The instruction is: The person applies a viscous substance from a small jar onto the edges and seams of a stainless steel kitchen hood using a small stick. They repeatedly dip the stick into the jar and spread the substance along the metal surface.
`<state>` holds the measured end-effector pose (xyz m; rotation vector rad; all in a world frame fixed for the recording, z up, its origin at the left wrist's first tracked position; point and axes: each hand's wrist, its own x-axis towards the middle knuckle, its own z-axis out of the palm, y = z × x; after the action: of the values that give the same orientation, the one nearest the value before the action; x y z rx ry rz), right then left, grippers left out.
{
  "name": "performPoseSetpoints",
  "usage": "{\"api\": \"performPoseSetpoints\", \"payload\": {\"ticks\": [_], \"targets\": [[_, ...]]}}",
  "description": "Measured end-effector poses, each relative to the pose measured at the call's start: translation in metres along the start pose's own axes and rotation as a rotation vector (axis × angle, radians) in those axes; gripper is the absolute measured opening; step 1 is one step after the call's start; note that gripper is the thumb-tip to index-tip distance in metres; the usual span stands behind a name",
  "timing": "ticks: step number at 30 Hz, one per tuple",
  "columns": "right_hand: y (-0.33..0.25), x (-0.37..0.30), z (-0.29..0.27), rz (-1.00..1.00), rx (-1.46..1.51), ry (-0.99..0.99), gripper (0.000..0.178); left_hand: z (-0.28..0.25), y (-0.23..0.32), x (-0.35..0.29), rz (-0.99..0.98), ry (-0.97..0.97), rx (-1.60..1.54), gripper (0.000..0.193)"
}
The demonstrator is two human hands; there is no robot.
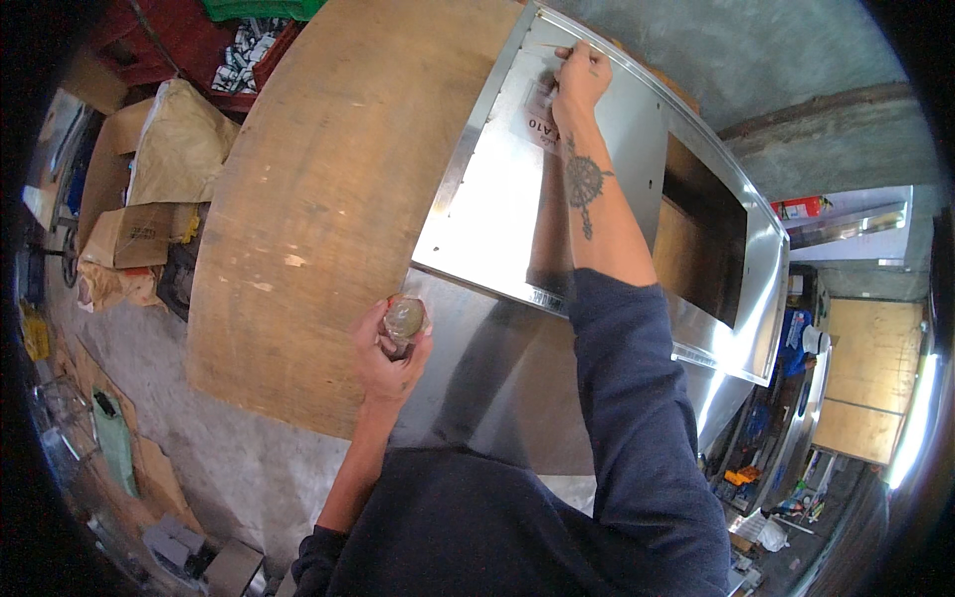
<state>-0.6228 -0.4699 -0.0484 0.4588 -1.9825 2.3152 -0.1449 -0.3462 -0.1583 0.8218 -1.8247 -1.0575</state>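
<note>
My left hand (390, 353) is closed around a small round thing (405, 316), clear and shiny outside with a beige-green middle; its exact kind I cannot make out. It is held over the near left corner of a shiny sheet-metal panel (497, 199). Reaching across that panel, my right hand (583, 78) is pinched at its far edge. From the fingertips a thin tan stick-like thing (553, 46) points left. The panel has a raised rim, a rectangular opening (701, 234) on its right part and a label (544, 127) near my right wrist.
Beneath the panel lies a wooden tabletop (288, 239), with another metal sheet (497, 378) at its near side. Cardboard boxes (129, 234) stand on the left, and a red crate (274, 60) of small parts at the far left. Tools and a shelf (796, 418) line the right.
</note>
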Motion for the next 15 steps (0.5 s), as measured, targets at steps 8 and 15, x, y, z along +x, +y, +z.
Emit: {"api": "performPoseSetpoints", "payload": {"ticks": [8,15], "targets": [[-0.135,-0.169,-0.052,0.038,-0.019,-0.381,0.020,-0.012,0.018,-0.001,-0.111,-0.033,0.024,0.080],[-0.174,-0.340,-0.117,-0.269,-0.435,-0.632,0.014,-0.010,0.024,0.016,0.114,0.033,0.004,0.077]]}}
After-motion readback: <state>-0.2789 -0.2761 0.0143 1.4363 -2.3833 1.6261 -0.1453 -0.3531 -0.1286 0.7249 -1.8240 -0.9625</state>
